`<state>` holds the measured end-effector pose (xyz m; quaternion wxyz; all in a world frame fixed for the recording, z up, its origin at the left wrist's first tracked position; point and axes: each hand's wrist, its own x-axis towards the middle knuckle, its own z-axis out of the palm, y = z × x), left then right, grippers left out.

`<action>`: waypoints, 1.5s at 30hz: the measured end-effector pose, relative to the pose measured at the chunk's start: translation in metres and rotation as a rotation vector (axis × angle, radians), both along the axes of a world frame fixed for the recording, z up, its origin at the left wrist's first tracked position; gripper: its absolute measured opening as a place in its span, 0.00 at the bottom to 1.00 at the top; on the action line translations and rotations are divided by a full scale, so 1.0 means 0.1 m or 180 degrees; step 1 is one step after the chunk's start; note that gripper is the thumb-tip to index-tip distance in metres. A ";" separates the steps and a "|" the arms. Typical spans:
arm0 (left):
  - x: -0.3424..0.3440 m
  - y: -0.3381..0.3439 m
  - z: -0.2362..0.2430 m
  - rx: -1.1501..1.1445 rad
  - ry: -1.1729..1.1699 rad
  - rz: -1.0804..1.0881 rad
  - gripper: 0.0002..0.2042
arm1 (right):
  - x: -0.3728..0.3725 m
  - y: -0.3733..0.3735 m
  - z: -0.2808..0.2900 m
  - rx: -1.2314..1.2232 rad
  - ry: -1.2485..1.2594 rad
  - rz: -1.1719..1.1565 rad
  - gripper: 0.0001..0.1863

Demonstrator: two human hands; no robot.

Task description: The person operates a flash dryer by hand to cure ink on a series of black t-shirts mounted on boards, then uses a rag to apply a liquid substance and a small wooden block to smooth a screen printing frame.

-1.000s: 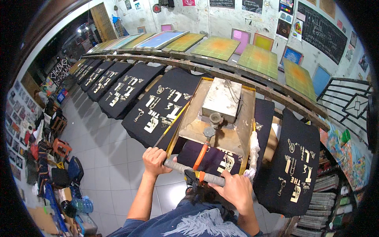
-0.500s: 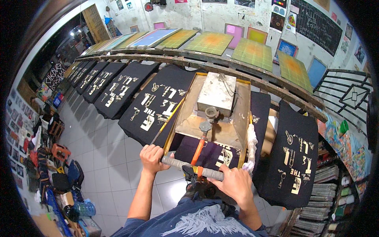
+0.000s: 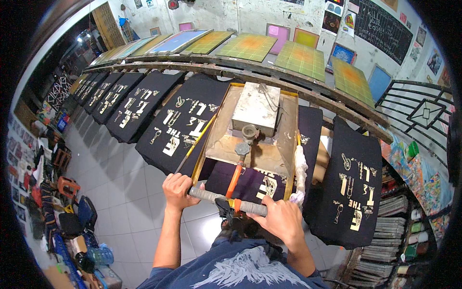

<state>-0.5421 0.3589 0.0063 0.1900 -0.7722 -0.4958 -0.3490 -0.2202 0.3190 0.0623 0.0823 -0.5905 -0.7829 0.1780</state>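
Observation:
My left hand (image 3: 178, 191) is closed around the left end of a grey-wrapped handlebar (image 3: 252, 207), and my right hand (image 3: 283, 220) wraps its right end. The bar joins a metal heater hood (image 3: 214, 148) with yellow edges, a white metal box (image 3: 255, 110) on top, a valve knob (image 3: 241, 149) and an orange pipe (image 3: 234, 181). The hood sits over a black printed shirt (image 3: 226, 180), whose near part shows below it. A thin yellow-and-grey rod (image 3: 195, 147) runs along its left side, passing close to my left hand. White cloth (image 3: 299, 168) wraps the right side.
Black printed shirts on boards line up to the left (image 3: 185, 120), with another shirt (image 3: 347, 188) at the right. Behind runs a wooden rail (image 3: 332, 110) with screen frames (image 3: 248, 47) above. Stacked frames (image 3: 385, 241) stand lower right; clutter and an orange stool (image 3: 69, 185) lie left.
The whole view has shifted slightly, with the heater and shirts appearing a little further left and up. Both hands keep their hold on the handlebar.

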 end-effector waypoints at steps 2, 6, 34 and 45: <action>0.00 0.00 -0.01 0.0018 -0.0002 0.0011 0.21 | -0.01 0.00 0.01 -0.0015 -0.0034 -0.0017 0.29; 0.01 0.01 -0.01 0.0038 -0.0033 0.0000 0.21 | -0.01 0.00 0.01 -0.0042 -0.0024 -0.0040 0.29; -0.02 0.01 -0.04 0.0057 0.0022 0.0027 0.19 | -0.02 0.00 0.03 -0.0060 0.0003 -0.0061 0.30; -0.01 0.01 -0.01 0.0069 0.0008 -0.0004 0.21 | -0.01 0.00 0.01 -0.0043 -0.0023 -0.0030 0.30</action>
